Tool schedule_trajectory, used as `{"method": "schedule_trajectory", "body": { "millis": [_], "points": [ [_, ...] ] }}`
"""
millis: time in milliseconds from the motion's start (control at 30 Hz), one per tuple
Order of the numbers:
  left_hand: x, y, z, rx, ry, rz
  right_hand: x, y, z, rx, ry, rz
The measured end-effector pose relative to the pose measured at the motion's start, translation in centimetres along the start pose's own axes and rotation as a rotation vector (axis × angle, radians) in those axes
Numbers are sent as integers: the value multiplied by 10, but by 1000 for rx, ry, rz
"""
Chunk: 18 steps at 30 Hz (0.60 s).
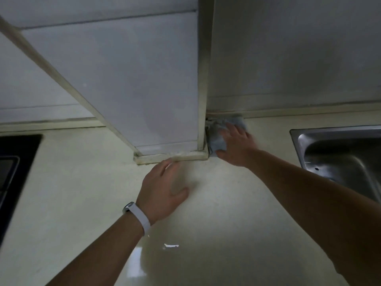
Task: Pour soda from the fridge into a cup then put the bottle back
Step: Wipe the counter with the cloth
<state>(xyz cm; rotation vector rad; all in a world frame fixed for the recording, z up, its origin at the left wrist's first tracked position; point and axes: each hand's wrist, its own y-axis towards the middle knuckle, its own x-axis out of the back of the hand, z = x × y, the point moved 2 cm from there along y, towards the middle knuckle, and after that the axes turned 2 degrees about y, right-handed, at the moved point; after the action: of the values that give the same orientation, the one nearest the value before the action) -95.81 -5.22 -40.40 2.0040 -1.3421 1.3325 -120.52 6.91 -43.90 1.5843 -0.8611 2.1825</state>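
Soda bottle, cup, fridge: none in view; their whereabouts cannot be told from this picture.

Right hand (237, 146): at about 1 o'clock from centre, fingers spread nearly flat, palm pressed onto a grey-blue cloth (218, 133) in the corner where the wall pillar (165, 79) meets the desk (216, 213). Whether it grips the cloth or only rests on it cannot be told; the hand is motion-blurred.

Left hand (165, 188): at centre, open, fingers loosely extended, holding nothing, hovering just above or lightly on the desk at the pillar's base. White wristband (140, 216) on the wrist.

Desk: pale, glossy, a reflection at 6 o'clock. Steel sink (340, 153) at 3 o'clock, well apart from the cloth. Black cooktop (14, 162) at 9 o'clock.

Stage, by judgement: pouring and return of the bottle are not evidenced; the cloth suggests wiping or tidying.

Risks, by judgement: a damp, glossy surface could let a cup slide; a cloth left bunched in the corner could stay wet against the grimy pillar edge; a fridge left open would warm.
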Motion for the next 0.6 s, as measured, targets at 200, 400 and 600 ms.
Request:
{"method": "schedule_trajectory", "body": {
  "millis": [200,400,600],
  "points": [
    [-6,12,-4,24,-30,23,-20,22,-4,-11,-56,41],
    [-4,15,-5,12,-33,11,-23,21,-6,6,-33,-56],
    [11,6,-7,3,-45,-32,-26,17,-4,-54,66,-2]
  ]
}}
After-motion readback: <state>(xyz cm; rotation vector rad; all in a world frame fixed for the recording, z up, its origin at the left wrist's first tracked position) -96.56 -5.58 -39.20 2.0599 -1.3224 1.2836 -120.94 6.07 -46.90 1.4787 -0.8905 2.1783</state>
